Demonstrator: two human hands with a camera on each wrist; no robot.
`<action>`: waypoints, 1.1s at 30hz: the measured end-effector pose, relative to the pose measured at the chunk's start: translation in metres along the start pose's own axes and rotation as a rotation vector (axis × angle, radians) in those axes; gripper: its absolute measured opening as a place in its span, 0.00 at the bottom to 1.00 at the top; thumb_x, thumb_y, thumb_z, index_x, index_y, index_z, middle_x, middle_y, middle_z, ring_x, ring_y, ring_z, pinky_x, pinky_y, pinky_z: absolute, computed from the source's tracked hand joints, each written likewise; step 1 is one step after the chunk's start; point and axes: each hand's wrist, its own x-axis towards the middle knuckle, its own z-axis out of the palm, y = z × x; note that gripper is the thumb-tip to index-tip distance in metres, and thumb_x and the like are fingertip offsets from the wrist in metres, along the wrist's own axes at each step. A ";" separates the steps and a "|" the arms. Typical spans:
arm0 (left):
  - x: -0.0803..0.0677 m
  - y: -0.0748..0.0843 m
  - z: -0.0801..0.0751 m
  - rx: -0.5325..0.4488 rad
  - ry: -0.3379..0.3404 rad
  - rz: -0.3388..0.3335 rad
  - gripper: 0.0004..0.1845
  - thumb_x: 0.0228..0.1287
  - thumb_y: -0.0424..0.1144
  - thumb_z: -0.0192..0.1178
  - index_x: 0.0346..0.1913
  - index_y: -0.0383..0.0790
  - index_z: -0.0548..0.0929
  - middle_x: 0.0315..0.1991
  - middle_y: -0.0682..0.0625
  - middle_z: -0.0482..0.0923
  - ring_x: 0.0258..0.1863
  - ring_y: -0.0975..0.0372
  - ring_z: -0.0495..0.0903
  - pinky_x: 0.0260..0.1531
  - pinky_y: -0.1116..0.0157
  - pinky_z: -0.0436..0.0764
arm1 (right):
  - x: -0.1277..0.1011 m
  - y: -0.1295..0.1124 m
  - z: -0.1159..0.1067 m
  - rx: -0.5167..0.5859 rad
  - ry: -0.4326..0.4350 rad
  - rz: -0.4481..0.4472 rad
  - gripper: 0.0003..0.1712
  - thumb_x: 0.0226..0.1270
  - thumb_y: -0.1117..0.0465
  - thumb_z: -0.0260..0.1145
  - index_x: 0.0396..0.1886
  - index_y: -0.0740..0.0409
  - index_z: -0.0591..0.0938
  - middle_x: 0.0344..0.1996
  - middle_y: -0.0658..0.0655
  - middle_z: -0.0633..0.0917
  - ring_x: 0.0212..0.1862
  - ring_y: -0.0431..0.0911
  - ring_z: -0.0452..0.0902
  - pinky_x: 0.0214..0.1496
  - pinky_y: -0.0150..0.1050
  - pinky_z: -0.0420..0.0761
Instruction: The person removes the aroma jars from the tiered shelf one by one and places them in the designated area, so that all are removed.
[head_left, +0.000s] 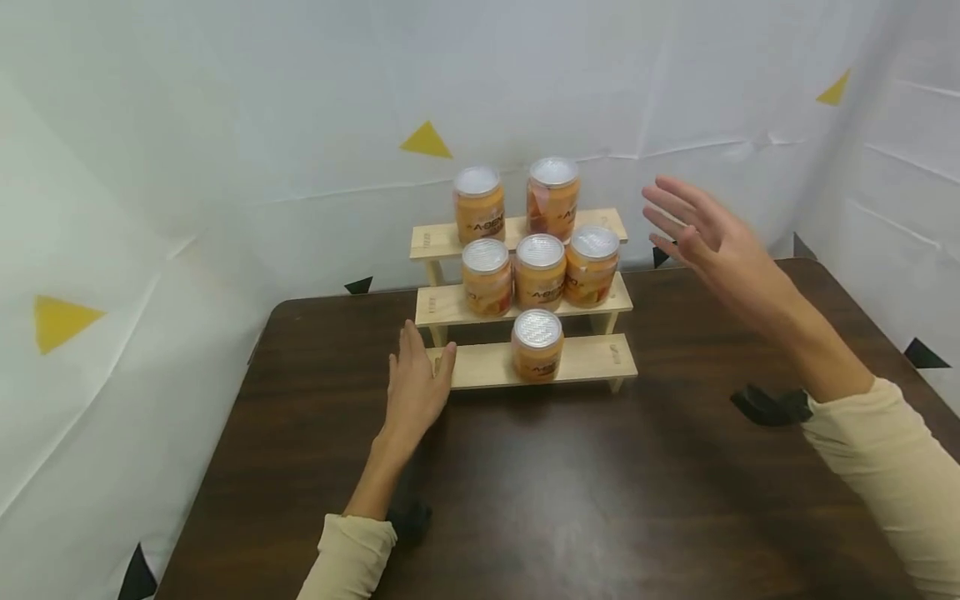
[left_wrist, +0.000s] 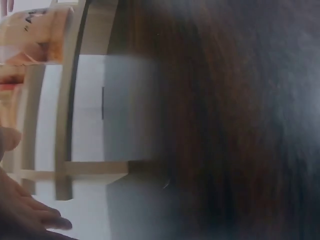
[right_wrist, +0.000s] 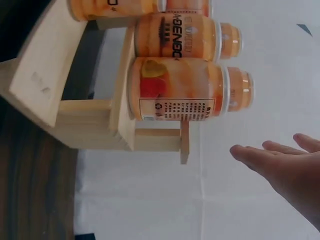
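A three-step wooden rack [head_left: 480,367] holds several orange-labelled jars with pale lids. One jar [head_left: 537,346] stands on the bottom step. Three stand side by side on the middle step, the rightmost jar [right_wrist: 175,89] large in the right wrist view. Two more are on the top step, among them a jar [head_left: 552,200] near its middle. My left hand [head_left: 416,379] is at the rack's lower left end, fingers extended, holding nothing. Raised to the right of the rack, my right hand [head_left: 712,233] has its fingers spread, apart from the jars and with nothing in it.
The rack stands toward the back of a dark brown wooden table [head_left: 555,483]. White sheeting [head_left: 315,125] with yellow and black triangles hangs behind and at both sides. A black strap [head_left: 772,407] shows at the right wrist, beside a cream sleeve.
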 end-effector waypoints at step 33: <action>-0.004 -0.003 0.022 0.200 -0.083 -0.039 0.53 0.88 0.62 0.49 0.86 0.22 0.38 0.89 0.30 0.24 0.88 0.32 0.31 0.83 0.29 0.38 | 0.127 0.015 0.050 0.081 -0.003 0.183 0.49 0.83 0.56 0.68 0.91 0.58 0.52 0.90 0.61 0.55 0.89 0.52 0.54 0.90 0.50 0.55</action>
